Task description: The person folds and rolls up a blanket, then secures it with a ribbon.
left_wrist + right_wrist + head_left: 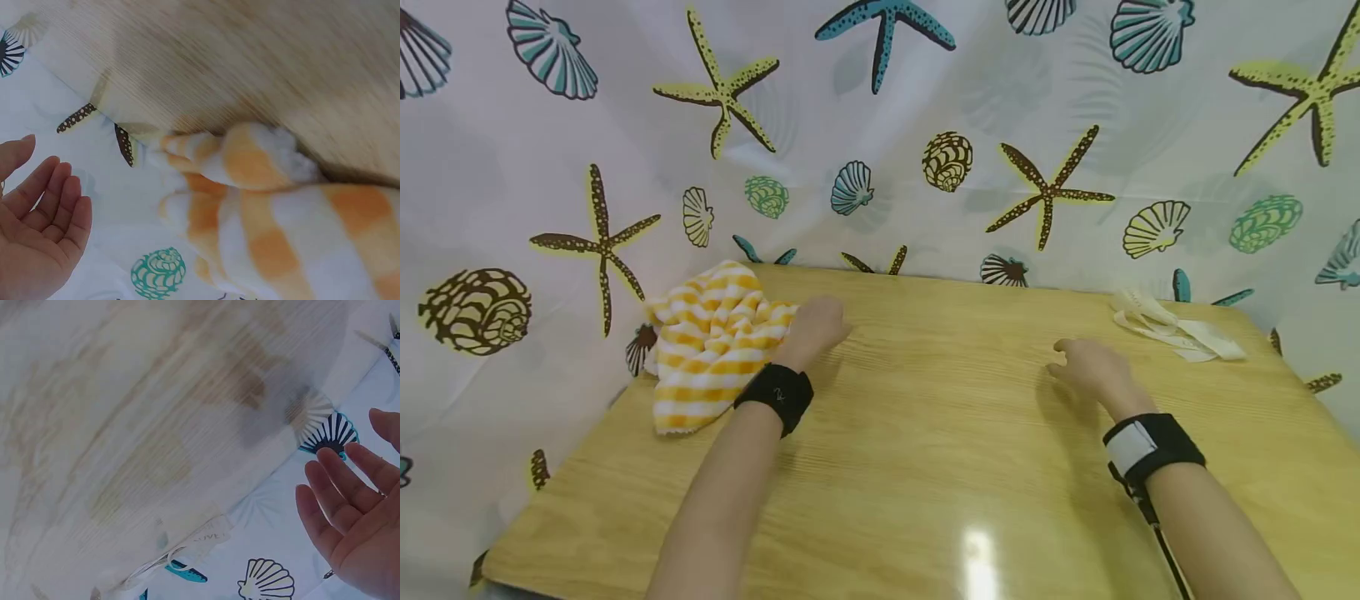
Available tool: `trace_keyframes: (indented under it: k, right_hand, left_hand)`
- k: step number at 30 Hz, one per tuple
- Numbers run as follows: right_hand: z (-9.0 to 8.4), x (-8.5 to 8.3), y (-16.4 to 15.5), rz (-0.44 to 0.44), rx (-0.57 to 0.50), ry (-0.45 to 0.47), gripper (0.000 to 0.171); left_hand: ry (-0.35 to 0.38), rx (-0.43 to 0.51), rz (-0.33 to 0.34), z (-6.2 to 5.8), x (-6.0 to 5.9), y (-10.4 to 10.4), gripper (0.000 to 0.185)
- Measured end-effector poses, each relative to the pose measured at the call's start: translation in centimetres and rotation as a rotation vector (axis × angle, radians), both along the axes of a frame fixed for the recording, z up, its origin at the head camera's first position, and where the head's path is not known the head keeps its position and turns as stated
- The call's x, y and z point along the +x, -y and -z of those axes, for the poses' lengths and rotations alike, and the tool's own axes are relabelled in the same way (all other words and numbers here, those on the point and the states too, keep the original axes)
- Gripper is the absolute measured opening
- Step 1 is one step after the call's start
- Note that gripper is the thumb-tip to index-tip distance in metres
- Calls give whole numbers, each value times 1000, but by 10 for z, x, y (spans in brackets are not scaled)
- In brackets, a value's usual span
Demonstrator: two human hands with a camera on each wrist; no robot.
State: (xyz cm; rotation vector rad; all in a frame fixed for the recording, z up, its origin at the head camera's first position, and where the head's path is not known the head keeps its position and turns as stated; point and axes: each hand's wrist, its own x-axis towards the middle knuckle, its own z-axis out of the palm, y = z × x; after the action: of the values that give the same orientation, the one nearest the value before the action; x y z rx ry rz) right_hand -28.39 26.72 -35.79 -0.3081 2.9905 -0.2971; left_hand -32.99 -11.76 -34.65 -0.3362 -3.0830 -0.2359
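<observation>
A crumpled yellow-and-white checked cloth lies at the back left of the wooden table. Just right of it, my left hand hovers low over the wood; in the left wrist view that hand has relaxed fingers with nothing in them, apart from the cloth. On the other side, my right hand is held above the tabletop, its fingers loosely bent and holding nothing, as the right wrist view of the hand confirms. A pale ribbon-like strip lies beyond it at the back right.
A white curtain printed with starfish and shells hangs behind the table and along its left side. Black bands circle both wrists, and a dark cable runs along the right forearm. Light glares off the table's front.
</observation>
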Motion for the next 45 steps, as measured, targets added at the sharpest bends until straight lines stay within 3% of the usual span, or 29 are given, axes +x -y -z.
trace_keyframes:
  k: [5,8,13,16,21,26,30,34,39,43,45]
  right_hand:
    - [6,12,13,-80,-46,-104,29]
    - [6,16,22,-98,-86,-149,21]
    - [-10,15,55,-161,-142,-156,23]
    - [-25,9,86,-229,-163,-148,25]
    - [-39,0,146,-356,-223,-149,24]
    - [-35,-12,199,-375,-352,-99,24]
    - [-25,-27,232,-369,-446,-47,35]
    - [-16,-35,257,-392,-423,-17,48]
    - [-4,-38,267,-373,-410,39,25]
    - [-9,-40,255,-328,-463,23,11]
    - [-16,-42,245,-326,-505,-14,10]
  left_hand:
    - [-67,54,-71,-5,9,37,33]
    - [-80,-20,-129,-3,13,57,32]
    - [25,-181,-249,4,24,80,36]
    - [38,-175,-267,9,26,86,19]
    - [-11,8,-262,11,27,86,26]
    - [13,150,-218,-5,43,77,17]
    - [2,167,-149,-21,59,67,12]
    - [-24,197,-79,-29,74,58,6]
    - [-32,220,-41,-30,83,57,17]
    - [31,168,-56,-29,81,66,9]
    - [87,134,-63,-29,79,73,21]
